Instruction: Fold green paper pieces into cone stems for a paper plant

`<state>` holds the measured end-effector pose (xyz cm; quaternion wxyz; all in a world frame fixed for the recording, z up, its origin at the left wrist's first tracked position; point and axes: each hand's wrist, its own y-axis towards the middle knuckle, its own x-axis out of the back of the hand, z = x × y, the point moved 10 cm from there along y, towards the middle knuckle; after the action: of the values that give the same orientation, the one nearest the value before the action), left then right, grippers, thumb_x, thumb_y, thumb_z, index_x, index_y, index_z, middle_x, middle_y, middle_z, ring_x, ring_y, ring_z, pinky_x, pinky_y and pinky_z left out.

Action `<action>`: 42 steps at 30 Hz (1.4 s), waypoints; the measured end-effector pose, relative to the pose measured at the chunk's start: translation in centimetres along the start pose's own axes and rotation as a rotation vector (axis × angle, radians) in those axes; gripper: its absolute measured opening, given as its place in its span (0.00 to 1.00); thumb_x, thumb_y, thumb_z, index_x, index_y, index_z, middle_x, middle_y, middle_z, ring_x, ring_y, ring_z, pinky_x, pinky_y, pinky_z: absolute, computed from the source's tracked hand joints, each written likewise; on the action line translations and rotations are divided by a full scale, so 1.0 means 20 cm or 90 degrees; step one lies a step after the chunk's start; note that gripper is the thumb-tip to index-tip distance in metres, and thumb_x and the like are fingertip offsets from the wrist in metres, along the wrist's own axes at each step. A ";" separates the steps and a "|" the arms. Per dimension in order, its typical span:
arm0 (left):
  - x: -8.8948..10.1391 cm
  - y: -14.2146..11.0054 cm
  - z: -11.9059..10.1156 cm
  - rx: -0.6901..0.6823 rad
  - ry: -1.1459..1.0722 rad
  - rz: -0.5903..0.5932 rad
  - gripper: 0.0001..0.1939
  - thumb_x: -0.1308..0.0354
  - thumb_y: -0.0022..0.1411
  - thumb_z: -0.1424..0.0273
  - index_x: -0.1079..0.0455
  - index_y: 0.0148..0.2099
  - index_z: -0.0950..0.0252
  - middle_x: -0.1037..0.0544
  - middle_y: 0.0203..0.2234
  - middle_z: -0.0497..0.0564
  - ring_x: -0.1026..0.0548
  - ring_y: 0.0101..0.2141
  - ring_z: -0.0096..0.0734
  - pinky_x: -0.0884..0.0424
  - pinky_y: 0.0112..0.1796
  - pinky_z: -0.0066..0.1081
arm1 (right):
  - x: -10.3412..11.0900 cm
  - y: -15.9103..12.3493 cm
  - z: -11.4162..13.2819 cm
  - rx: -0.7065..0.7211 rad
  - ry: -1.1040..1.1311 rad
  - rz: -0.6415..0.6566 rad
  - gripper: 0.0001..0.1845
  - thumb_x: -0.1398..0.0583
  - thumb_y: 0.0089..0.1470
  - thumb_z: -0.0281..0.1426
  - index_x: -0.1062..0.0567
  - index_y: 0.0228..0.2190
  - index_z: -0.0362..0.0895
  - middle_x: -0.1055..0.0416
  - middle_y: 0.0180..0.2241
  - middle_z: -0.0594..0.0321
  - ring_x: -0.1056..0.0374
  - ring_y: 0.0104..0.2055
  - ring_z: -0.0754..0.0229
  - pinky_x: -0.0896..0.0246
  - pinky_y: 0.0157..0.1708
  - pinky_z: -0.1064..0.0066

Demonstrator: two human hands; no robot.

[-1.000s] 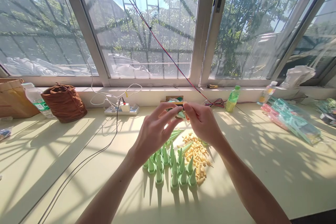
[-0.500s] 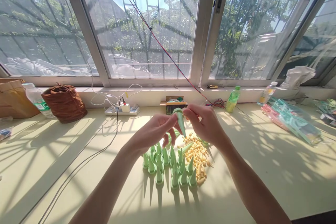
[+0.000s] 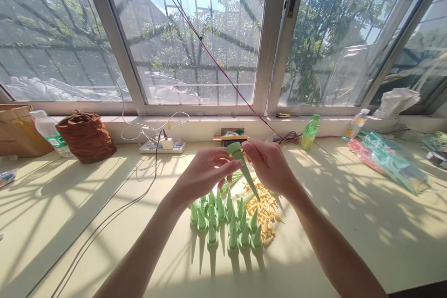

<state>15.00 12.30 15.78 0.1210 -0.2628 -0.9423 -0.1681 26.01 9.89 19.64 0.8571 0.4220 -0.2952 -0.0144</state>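
My left hand pinches a green cone-shaped spike near its wide end, tip slanting down to the right. My right hand is closed at the spike's wide top, fingers pressed on something small that I cannot make out. Both hands hover above the table. Below them stand several green cones upright in rows, tips up. Beside these lies a heap of small tan pegs.
A pale table runs along a window sill. A brown pouch, water bottle and paper bag stand at the left. A power strip with cables, a small box, green bottle and plastic packets lie behind and right.
The green spike came out from between my fingers, turned tip-down, and now slants lower to the right. My left hand shifted its grip along it; my right hand stayed at the top.
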 end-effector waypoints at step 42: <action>-0.06 -0.01 0.03 0.029 -0.134 0.125 0.21 0.42 0.64 0.54 0.26 0.37 0.70 0.28 0.23 0.50 0.32 0.20 0.22 0.39 0.17 0.21 | -0.01 0.00 0.00 -0.015 0.053 0.000 0.23 0.50 0.67 0.37 0.46 0.20 0.44 0.53 0.18 0.72 0.56 0.21 0.68 0.59 0.23 0.73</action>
<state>15.87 11.84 14.84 0.0434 -0.3671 -0.9232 -0.1056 25.75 9.93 19.55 0.8735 0.4123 -0.2589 0.0000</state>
